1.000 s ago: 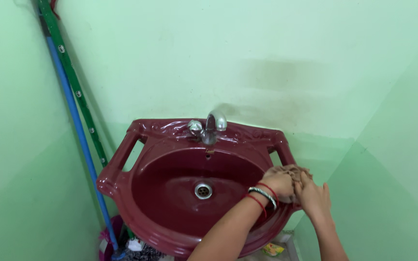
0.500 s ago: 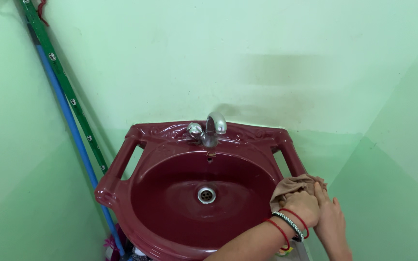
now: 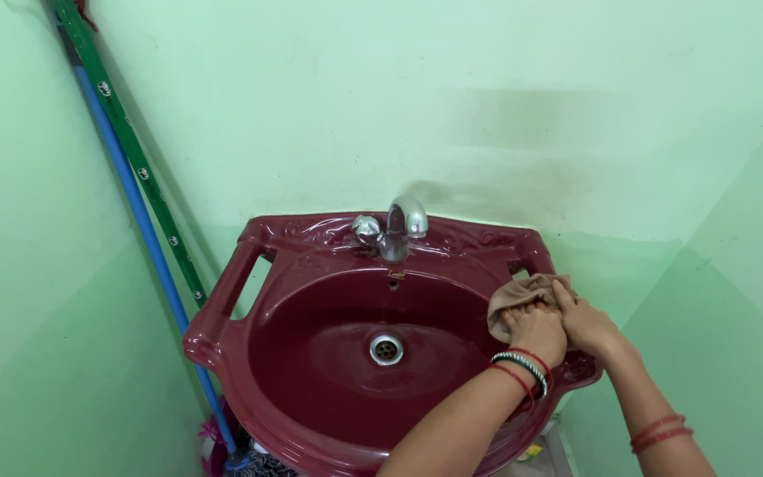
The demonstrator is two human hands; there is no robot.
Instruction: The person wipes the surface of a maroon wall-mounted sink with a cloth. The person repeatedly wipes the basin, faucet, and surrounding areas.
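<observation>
A dark red wash basin (image 3: 311, 265) hangs in a corner of green walls, with a chrome tap (image 3: 396, 228) at its back and a metal drain (image 3: 386, 348) in the bowl. My left hand (image 3: 539, 331), with bangles and red threads at the wrist, presses a crumpled beige cloth (image 3: 516, 296) against the basin's right rim. My right hand (image 3: 586, 322) lies beside it on the same cloth, at the rim's outer edge. Both hands grip the cloth together.
A blue pole (image 3: 139, 221) and a green pole (image 3: 125, 141) lean against the left wall beside the basin. Small items lie on the floor under the basin (image 3: 532, 452).
Both hands and the cloth have slid along the right rim, first toward me, then back up toward the rear corner. The view has shifted slightly.
</observation>
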